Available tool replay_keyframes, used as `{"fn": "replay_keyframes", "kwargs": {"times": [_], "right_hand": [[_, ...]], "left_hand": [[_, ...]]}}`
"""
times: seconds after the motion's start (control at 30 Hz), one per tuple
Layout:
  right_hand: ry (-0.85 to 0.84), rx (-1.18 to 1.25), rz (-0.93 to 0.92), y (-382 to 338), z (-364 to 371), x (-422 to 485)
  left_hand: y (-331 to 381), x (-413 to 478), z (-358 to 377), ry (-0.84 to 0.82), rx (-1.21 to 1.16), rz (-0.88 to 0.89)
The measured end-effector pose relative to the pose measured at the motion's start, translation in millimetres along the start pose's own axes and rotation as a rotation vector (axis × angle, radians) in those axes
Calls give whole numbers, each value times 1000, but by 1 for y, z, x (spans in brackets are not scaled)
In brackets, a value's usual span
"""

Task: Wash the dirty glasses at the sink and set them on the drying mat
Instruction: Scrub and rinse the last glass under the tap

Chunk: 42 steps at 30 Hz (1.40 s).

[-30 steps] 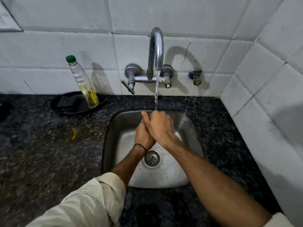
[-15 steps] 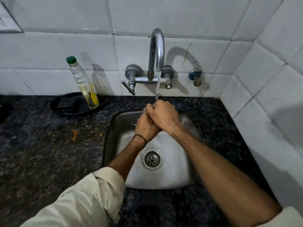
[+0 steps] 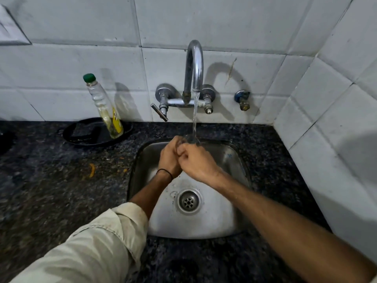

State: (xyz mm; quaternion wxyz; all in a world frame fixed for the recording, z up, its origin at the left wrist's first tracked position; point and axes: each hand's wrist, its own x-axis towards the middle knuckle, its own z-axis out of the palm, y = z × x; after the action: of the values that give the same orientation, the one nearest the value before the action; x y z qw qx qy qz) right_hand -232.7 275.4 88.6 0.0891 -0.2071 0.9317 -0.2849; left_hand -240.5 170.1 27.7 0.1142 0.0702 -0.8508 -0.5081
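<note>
- Left hand (image 3: 169,158) and right hand (image 3: 199,162) are pressed together over the back half of the sink (image 3: 240,158).
- Fingers of both hands are curled. The right hand's knuckles are tucked against the left hand's fingers.
- A clear glassy shape (image 3: 189,140) sits at the fingertips, on the far side of the hands. It is blurred by water, so I cannot tell whether it is a glass or whether either hand grips it.
- The water stream (image 3: 195,115) falls from the tap (image 3: 194,64) straight onto that spot, just beyond the knuckles.
- The tap is wall-mounted, directly beyond the hands, with a lever sticking out on its left side.
- The drain (image 3: 189,201) is below the hands, nearer the person, between the two forearms.
- A thin black band (image 3: 165,173) circles the left wrist, and a pale rolled sleeve (image 3: 98,242) covers the left forearm. The right forearm is bare.
- A bottle (image 3: 104,107) with a green cap and a yellow label stands well to the left of the hands. It leans, standing in a black round tray (image 3: 81,133).
- The dark speckled tabletop (image 3: 51,190) surrounds the sink, with an orange scrap (image 3: 92,170) on it left of the hands.
- A blue-capped valve (image 3: 242,99) is on the wall beyond the hands, to their right.
</note>
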Motion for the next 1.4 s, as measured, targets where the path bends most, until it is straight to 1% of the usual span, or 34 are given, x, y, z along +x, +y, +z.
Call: {"fn": "replay_keyframes", "kwargs": {"times": [0.03,0.1,0.17,0.2,0.27,0.3,0.33,0.37,0.43,0.47,0.5,0.53,0.57,0.6,0.63,0.67,0.7,0.73,0.8,0.83,0.87,0.9,0.93,0.97,1.0,1.03,1.07,1.13,1.17,1.2,1.27,1.3,1.37,1.4], "right_hand": [[-56,-114,-113,10,-9,-1],[-212,-437,-351,29,-33,4],[-344,-691,-541,39,-55,13],[-386,-745,-559,41,-58,16],[-411,-797,-477,31,-55,18],[-412,-767,-389,22,-50,18],[-387,-646,-255,15,-43,20],[-335,-442,-77,10,-32,22],[-121,25,256,1,-8,23],[7,150,317,-1,3,21],[99,191,301,-1,13,17],[146,192,214,5,20,12],[158,150,50,14,21,7],[135,38,-153,26,18,5],[90,-132,-348,40,11,8],[34,-312,-486,51,0,14],[-49,-467,-550,57,-10,20],[-154,-576,-552,55,-18,23],[-330,-609,-408,36,-22,24],[-371,-526,-298,26,-22,26],[-390,-386,-140,16,-23,26],[-390,-183,58,10,-21,27],[-358,80,241,4,-18,28],[-287,362,398,-1,-14,28],[-191,597,522,-7,-9,28],[-71,728,590,-12,-2,29],[42,706,601,-15,4,30],[245,374,526,-16,12,31],[319,208,458,-14,13,30],[343,105,371,-12,9,30],[273,-47,177,-4,0,33],[189,-113,91,1,-5,35],[23,-200,-57,8,-15,35],[-19,-221,-103,10,-19,35]], "left_hand": [[-3,-1,-4,-38,-1,20],[-6,-2,-8,-127,-10,37],[-8,-1,-5,-203,-27,48],[-8,0,-2,-231,-56,55],[-3,0,3,-229,-83,74],[-1,0,6,-208,-89,74],[-1,1,9,-177,-111,75],[0,1,11,-136,-96,70],[0,4,12,-60,-3,91],[-2,6,11,-49,29,95],[-1,5,8,-47,38,91],[-3,5,5,-49,17,81],[-5,5,0,-50,-22,65],[-10,5,-4,-53,-63,57],[-14,4,-7,-76,-79,47],[-16,3,-9,-110,-63,55],[-14,2,-7,-146,-27,57],[-14,2,-4,-166,-17,60],[-10,-2,2,-154,-29,67],[-8,-5,5,-128,-28,69],[-5,-7,9,-86,-18,70],[-4,-12,11,-54,2,44],[1,-13,16,-3,34,38],[6,-14,21,33,41,10],[12,-13,27,48,182,-8],[23,-15,31,54,334,-61],[22,-13,37,80,435,-75],[14,-16,40,177,339,-65],[13,-19,38,208,245,-83],[14,-19,35,229,145,-97],[17,-15,27,157,-108,-182],[17,-12,21,58,-122,-221],[21,-4,10,-151,-41,-241],[20,-1,5,-220,-61,-253]]}}
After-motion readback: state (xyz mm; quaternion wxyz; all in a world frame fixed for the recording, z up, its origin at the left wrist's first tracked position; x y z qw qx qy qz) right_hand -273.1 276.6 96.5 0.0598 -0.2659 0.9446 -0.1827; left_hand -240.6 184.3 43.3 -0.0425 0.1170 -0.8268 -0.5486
